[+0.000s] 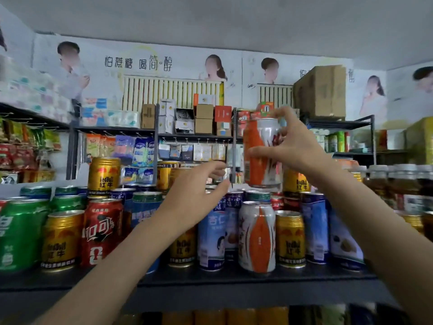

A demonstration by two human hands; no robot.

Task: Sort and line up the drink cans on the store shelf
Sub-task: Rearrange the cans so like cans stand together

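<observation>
One orange-and-silver can (262,152) is held up above the crowded shelf (210,281), the right hand (296,146) pinching it at top and side. Left hand (196,184) reaches forward beside it, fingers spread, holding nothing.

cans (212,233) crowd the shelf (234,281) rim to rim, some stacked 2 high; open air above them up to the pegged packets (140,151); a metal post (233,146) splits it.
</observation>
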